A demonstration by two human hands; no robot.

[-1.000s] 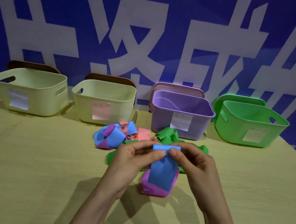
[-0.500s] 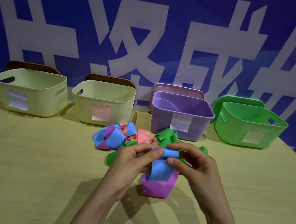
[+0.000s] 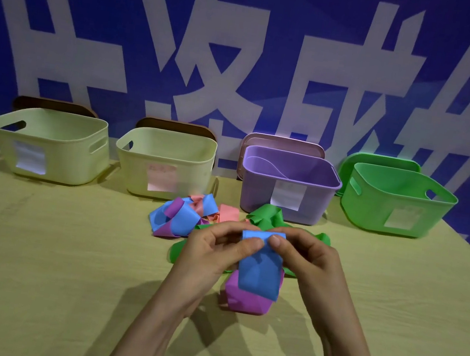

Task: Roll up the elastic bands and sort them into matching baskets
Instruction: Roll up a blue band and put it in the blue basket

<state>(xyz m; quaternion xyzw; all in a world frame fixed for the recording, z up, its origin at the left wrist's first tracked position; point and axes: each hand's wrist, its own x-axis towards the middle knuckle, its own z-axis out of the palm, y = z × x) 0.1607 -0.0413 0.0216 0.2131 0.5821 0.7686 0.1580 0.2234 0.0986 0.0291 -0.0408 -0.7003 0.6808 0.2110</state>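
Left hand [image 3: 210, 253] and right hand [image 3: 306, 261] are both curled, thumbs and forefingers pinching the rolled top edge of a blue band [image 3: 259, 270] between them. The band's free length hangs below the fingertips, in front of a purple band [image 3: 243, 298] lying on the table [image 3: 50, 241]. Just beyond the fingers lies a loose pile of bands [image 3: 185, 219]. Farther beyond stand two cream baskets [image 3: 57, 151] to the left, a purple basket [image 3: 256, 193] ahead and a green basket [image 3: 375, 211] to the right.

Basket labels [image 3: 287, 195] seem too blurred to read; green band [image 3: 266, 217] partly hidden.
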